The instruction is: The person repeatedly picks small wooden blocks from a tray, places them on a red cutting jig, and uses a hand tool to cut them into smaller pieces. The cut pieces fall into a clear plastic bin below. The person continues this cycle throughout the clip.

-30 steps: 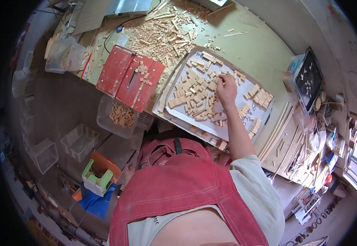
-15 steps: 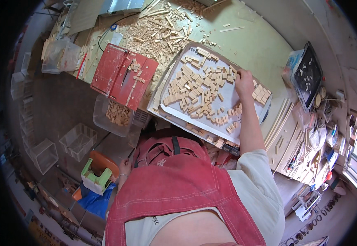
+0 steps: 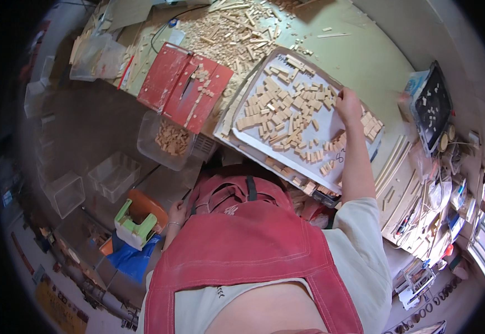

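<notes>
Many small pale wooden blocks (image 3: 278, 108) lie on a white-lined tray (image 3: 242, 138) on the bench. At the tray's right side, my right hand (image 3: 349, 106) is closed with its fingertips pressed together, beside the end of a group of blocks. What the fingers hold, if anything, is hidden. Under the right forearm, more blocks stand in short rows. Another cluster of blocks (image 3: 371, 125) sits right of the wrist. My left hand (image 3: 176, 212) hangs low beside my red apron (image 3: 242, 239), away from the bench; its fingers are too unclear to read.
A red slotted machine top (image 3: 164, 75) with loose blocks stands left of the tray, above a clear bin (image 3: 148, 142) of blocks. Wood offcuts (image 3: 231, 33) cover the back of the bench. A green and white stool (image 3: 136, 225) is at lower left; long wooden strips (image 3: 395, 161) lie at right.
The whole view has shifted, so the bench and tray appear farther right and slightly higher. My right hand stays at the tray's right side, and my left hand still hangs low.
</notes>
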`<state>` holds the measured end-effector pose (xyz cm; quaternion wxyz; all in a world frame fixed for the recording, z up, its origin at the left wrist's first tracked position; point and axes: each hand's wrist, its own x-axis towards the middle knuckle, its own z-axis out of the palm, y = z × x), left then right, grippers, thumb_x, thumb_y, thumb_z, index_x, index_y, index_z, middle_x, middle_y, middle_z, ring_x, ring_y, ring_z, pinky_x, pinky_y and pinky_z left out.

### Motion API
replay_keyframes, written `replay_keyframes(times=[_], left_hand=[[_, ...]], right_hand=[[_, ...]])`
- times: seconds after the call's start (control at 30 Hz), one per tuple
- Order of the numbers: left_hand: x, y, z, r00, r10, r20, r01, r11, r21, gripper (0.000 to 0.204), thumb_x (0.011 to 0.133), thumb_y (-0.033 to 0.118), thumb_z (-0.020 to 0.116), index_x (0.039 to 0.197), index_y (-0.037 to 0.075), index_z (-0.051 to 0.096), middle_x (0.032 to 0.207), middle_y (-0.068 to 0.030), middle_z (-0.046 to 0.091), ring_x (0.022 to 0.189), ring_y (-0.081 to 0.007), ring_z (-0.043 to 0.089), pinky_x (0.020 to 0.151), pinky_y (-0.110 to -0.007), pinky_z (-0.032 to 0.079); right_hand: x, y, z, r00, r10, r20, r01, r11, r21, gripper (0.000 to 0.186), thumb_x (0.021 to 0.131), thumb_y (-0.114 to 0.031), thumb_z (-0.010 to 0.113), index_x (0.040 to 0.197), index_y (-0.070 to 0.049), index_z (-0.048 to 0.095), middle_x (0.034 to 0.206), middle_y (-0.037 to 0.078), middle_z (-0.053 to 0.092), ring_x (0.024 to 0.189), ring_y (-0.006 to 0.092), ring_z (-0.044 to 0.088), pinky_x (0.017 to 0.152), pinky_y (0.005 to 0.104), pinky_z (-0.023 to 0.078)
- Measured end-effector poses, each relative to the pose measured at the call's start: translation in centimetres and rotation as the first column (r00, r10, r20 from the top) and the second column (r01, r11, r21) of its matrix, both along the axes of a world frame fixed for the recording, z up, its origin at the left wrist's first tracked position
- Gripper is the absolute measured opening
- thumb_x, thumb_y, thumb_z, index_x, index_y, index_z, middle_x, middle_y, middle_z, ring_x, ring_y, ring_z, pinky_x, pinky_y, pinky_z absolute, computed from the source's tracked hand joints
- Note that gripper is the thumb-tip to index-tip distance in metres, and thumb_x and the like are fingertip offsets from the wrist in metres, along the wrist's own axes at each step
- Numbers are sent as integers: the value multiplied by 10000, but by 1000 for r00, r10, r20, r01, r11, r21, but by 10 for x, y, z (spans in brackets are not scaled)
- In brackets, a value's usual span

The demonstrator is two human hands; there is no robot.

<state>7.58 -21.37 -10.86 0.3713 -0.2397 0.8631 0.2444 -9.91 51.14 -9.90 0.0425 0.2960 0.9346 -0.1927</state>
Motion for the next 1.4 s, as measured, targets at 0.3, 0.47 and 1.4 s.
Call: replay_keyframes(times=[0.3,0.47,1.4], left_hand=[[16,-29,-26,998,38,-59,-36,999,41,381,967,212,631,1289,23,708,1042,-161,777,978,-240,743,903,-358,574],[7,-35,-45,972,81,-220,-66,995,77,339,966,188,653,1253,17,710,996,-129,773,903,-210,734,840,-352,584],[-37,-87,-75,973,-2,-231,33,991,129,251,913,129,663,1128,50,767,982,-158,786,910,-244,756,836,-370,584]], right_hand=[[20,2,-14,991,-9,-130,12,1000,23,258,845,-177,654,1056,-45,720,1100,208,716,1051,395,692,903,503,554],[41,-28,19,974,-111,-197,111,994,-11,250,864,-224,690,1042,-50,687,1074,178,695,1033,368,687,874,464,551],[82,-211,1,929,-228,-291,217,974,-72,170,909,-212,734,941,-52,687,861,152,728,776,329,713,730,440,554]])
